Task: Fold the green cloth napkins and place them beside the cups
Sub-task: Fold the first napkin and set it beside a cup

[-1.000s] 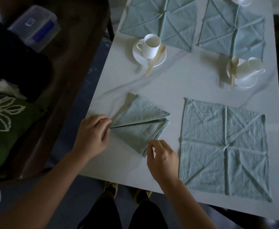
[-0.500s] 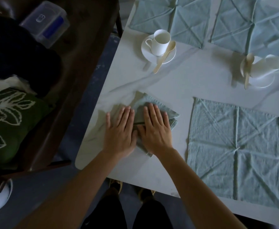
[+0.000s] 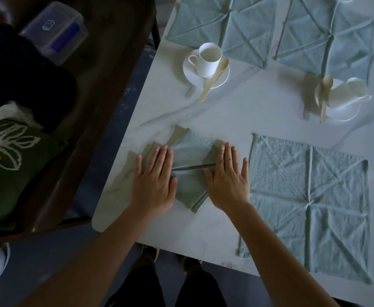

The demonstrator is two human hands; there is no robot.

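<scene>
**Two flat hands pressing a folded green napkin on a white table**

A person stands at the near edge of a white marble-look table (image 3: 259, 111), seen from above. Both hands lie palm down, fingers straight and together, gripping nothing. The left hand (image 3: 153, 182) covers the left part of a folded pale green cloth napkin (image 3: 189, 151); the right hand (image 3: 227, 180) covers its right part. The napkin sits near the table's near left corner. It is folded into a layered, roughly kite-like shape: one point aims toward the far left, the stacked corners point toward the near side, so its long axis runs from far to near, tilted slightly right. A dark crease line (image 3: 194, 167) runs left to right between the two hands.

Half a second earlier the hands lay side by side, touching, over the napkin's middle. Now they are apart (the cloth between them shows), each having slid outward.

Just right of the right hand lies an unfolded, creased pale green square napkin (image 3: 310, 207). Farther away stands a white cup on a saucer with a pale wooden spoon (image 3: 208, 63). To its right a second white cup (image 3: 350, 89) lies tipped on its saucer. Two more unfolded green napkins (image 3: 226, 25) lie at the far edge.
</scene>
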